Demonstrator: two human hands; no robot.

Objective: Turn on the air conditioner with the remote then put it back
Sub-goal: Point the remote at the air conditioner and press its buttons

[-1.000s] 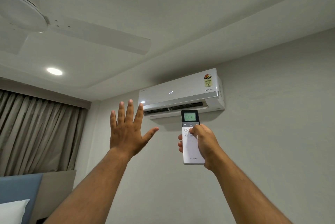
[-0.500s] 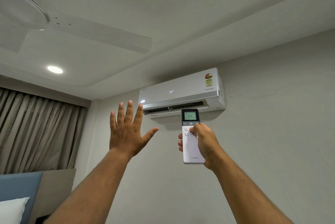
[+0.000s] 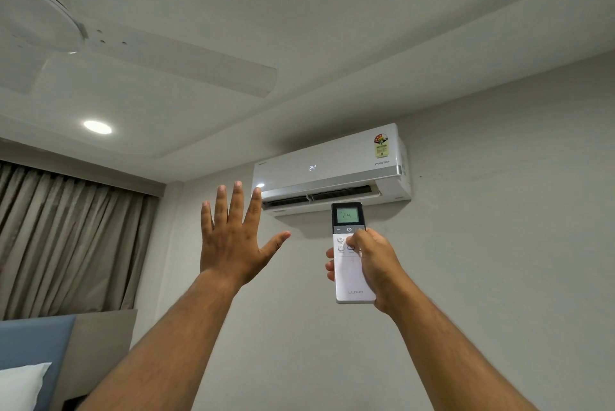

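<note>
A white air conditioner (image 3: 329, 164) hangs high on the wall, its panel lit with "24" and its lower flap open. My right hand (image 3: 376, 266) holds a white remote (image 3: 349, 277) upright just below the unit, thumb resting on the buttons under the power key. The remote's green screen reads 24. My left hand (image 3: 233, 237) is raised beside it to the left, palm toward the wall, fingers spread, holding nothing.
A white ceiling fan (image 3: 100, 38) fills the upper left, with a round ceiling light (image 3: 97, 127) below it. Grey curtains (image 3: 66, 237) cover the left wall. A blue headboard (image 3: 33, 344) and white pillow (image 3: 20, 384) sit at the bottom left.
Almost nothing has moved. Both hands keep their pose; the view has drifted very slightly.
</note>
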